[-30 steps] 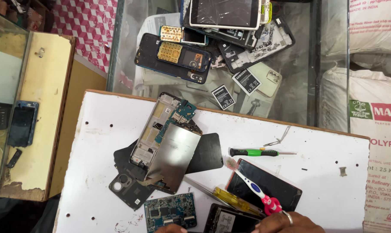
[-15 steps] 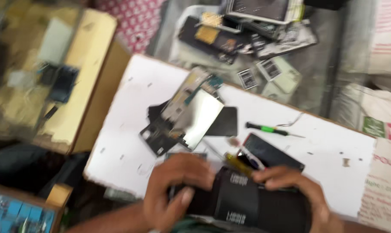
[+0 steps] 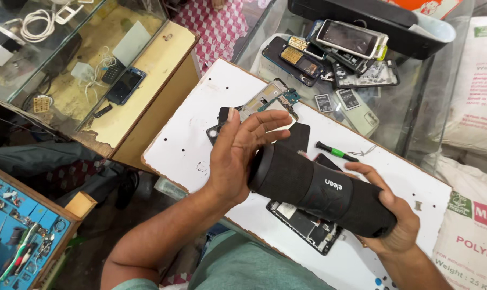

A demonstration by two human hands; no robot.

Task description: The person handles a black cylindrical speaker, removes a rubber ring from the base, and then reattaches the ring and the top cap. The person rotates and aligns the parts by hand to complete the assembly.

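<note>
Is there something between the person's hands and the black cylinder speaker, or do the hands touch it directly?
Nothing visible is between them. The left hand presses flat on one end of the black cylinder speaker, and the right hand holds the other end from below.

Black cylindrical speaker [image 3: 321,191], fabric-mesh body w/ small pale logo on its side. Held horizontal above the table, tilted slightly down to the right. Left end pressed against palm of left hand [image 3: 238,153]; right end cupped from below in right hand [image 3: 391,225].
</note>
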